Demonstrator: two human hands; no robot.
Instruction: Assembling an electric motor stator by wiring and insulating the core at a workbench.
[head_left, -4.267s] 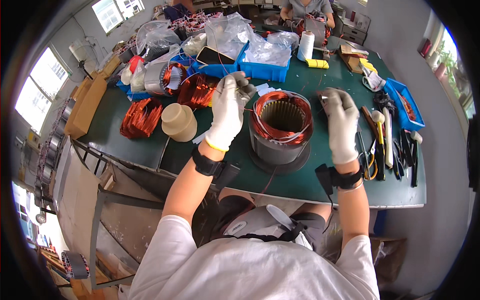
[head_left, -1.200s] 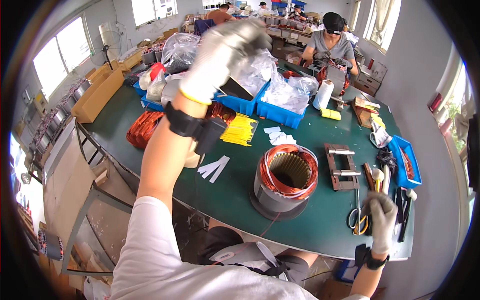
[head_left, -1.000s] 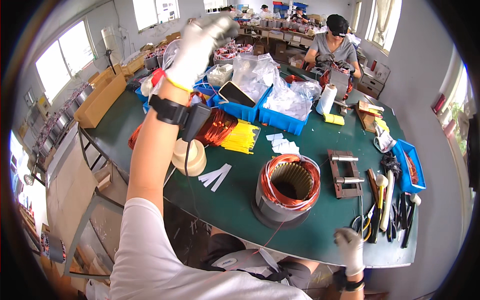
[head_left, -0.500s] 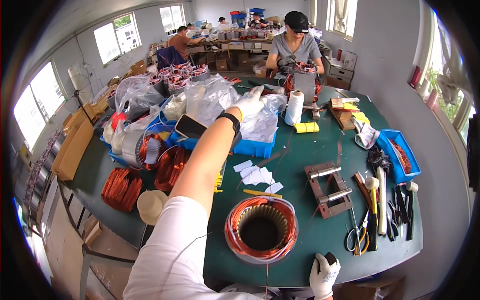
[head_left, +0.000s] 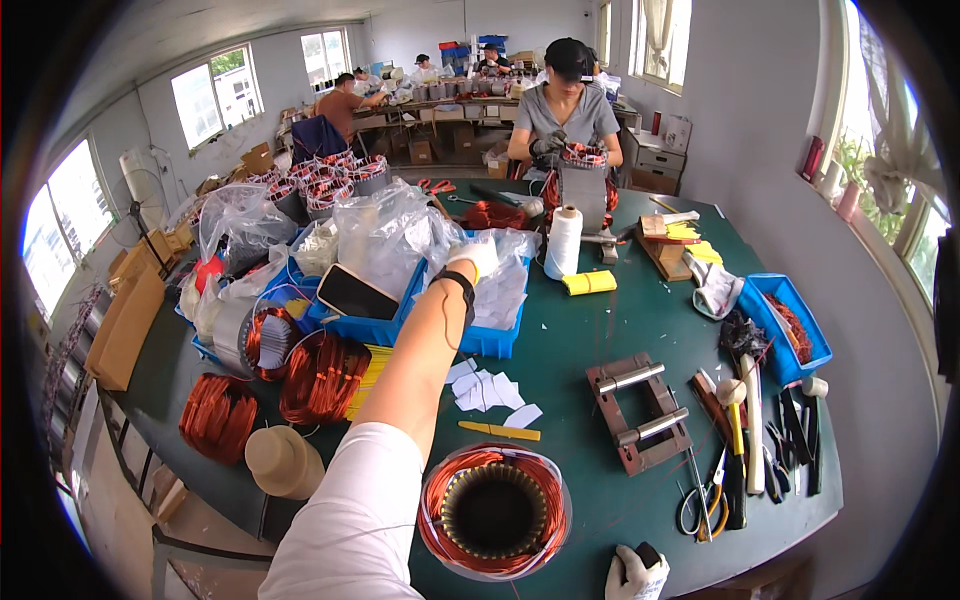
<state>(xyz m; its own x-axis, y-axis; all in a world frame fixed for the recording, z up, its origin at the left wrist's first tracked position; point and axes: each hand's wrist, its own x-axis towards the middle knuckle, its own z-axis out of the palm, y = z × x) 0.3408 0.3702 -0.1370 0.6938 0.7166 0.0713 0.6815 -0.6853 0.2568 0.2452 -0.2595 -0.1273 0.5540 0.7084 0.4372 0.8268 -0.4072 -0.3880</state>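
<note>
The green table (head_left: pixel 590 325) bears a copper-wound stator (head_left: pixel 492 465); just beyond it lie a yellow strip (head_left: pixel 499 430) and white paper pieces (head_left: pixel 485 392), and farther beyond stand blue bins (head_left: pixel 490 343) and a white thread cone (head_left: pixel 565 243). Left of the stator sit a cream stepped block (head_left: pixel 283 462) and 2 copper coil bundles (head_left: pixel 217 417). Right of it lie a brown roller frame (head_left: pixel 610 420), scissors (head_left: pixel 716 500), a yellow-handled mallet (head_left: pixel 736 425) and pliers (head_left: pixel 772 478).

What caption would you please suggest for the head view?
Gloved left hand at a blue bin; wire-wound stator on the green table.
</note>
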